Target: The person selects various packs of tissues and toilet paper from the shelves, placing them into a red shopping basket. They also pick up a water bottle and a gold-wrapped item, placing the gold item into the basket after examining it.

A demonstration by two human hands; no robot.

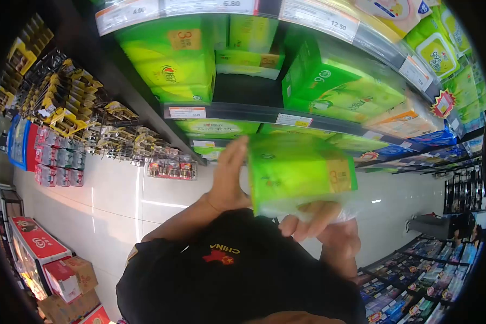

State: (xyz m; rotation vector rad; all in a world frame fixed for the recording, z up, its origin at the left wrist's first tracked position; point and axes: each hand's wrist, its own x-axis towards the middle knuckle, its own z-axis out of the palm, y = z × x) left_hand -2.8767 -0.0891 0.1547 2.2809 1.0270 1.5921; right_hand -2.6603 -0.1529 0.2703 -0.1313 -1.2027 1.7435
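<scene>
A green and yellow tissue pack (299, 170) in clear plastic wrap is held up in front of my chest, slightly blurred. It bears a "3" on an orange patch at its right end. My left hand (229, 175) lies against the left end, fingers pointing upward along it. At the lower right, my right hand (326, 224) grips the clear wrapped underside with bent fingers. Above, on the shelf, a similar green pack (167, 62) stands to the left of a dark gap, with a larger green pack (340, 81) to the right.
Price tags line the shelf edge (237, 112). Wet-wipe packs (437, 54) hang at the upper right. Racks of small yellow and black packaged goods (65, 97) stand left. Cardboard boxes (78, 275) sit lower left. A person (437, 225) is at the far right, near shelves.
</scene>
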